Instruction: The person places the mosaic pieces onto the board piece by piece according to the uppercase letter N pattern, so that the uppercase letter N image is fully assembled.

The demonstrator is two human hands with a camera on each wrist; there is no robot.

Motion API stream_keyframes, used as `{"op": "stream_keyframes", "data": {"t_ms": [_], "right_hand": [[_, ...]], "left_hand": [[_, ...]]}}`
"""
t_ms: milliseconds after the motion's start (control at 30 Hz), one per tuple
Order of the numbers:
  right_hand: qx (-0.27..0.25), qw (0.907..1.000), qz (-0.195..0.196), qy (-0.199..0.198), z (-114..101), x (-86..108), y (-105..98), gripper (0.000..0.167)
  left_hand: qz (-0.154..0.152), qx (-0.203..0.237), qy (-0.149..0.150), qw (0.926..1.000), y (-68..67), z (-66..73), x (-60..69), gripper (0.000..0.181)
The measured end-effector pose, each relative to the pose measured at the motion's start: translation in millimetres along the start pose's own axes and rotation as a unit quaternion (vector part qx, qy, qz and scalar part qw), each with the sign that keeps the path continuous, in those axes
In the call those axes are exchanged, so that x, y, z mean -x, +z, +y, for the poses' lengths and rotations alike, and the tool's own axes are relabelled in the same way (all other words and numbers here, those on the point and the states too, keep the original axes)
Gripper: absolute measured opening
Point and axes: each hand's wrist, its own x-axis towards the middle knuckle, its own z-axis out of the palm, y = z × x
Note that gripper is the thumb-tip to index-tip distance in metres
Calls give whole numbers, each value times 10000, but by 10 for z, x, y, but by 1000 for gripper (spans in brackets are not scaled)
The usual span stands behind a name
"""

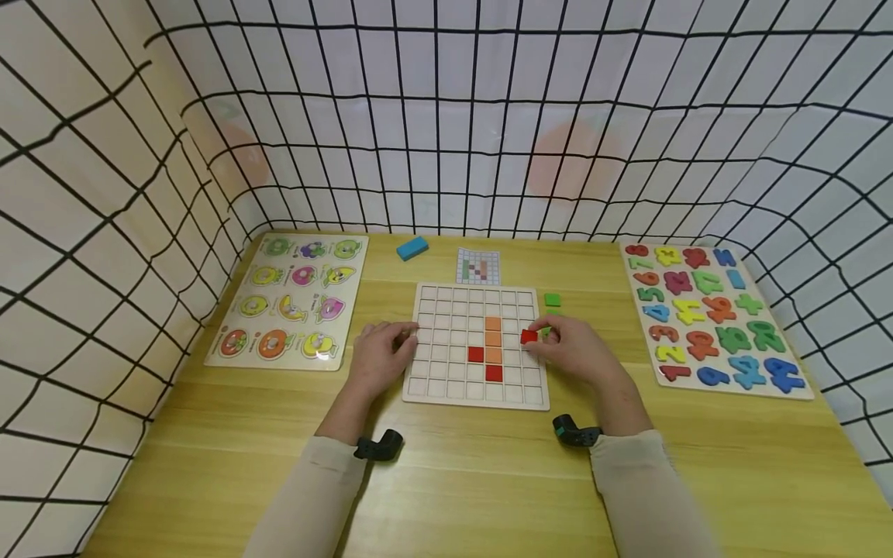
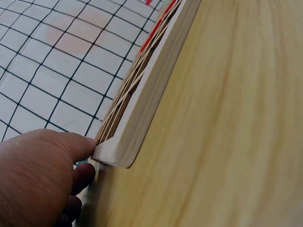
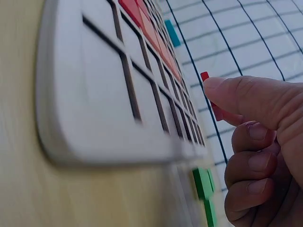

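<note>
In the head view, a small flat square red tile (image 1: pixel 529 336) is at the right edge of a pale wooden grid board (image 1: pixel 474 404), which lies in the middle of the wood-grained table (image 1: pixel 474 480). The right hand (image 1: pixel 575 353) pinches this tile. The left hand (image 1: pixel 380 355) has its fingers loosely bent; they touch the board's left edge without closing around it. Two more red square tiles (image 1: pixel 494 373) and three orange square tiles (image 1: pixel 493 339) lie in the grid.

In the left wrist view, the board shows a thick, smooth side. I judge it stiff, and light enough to slide on the table if pushed, so its outer rim seems a good place for steadying.

In the right wrist view, the thumb and a finger grasp the red tile, while the other fingers are curled beneath. Small green blocks (image 3: pixel 203 183) are just beside the board's edge. The tile looks thin, rigid and probably very light; its smooth surface may slip a little. It would be best held by two opposite edges, leaving its underside free.
</note>
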Motion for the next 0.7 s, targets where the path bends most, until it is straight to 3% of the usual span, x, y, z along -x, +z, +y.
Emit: {"op": "stream_keyframes", "data": {"t_ms": [700], "right_hand": [[-119,9953,-347,-892,-505,-164,442,23]], "left_hand": [[-9,7,-59,10000,-4,8,2,31]]}}
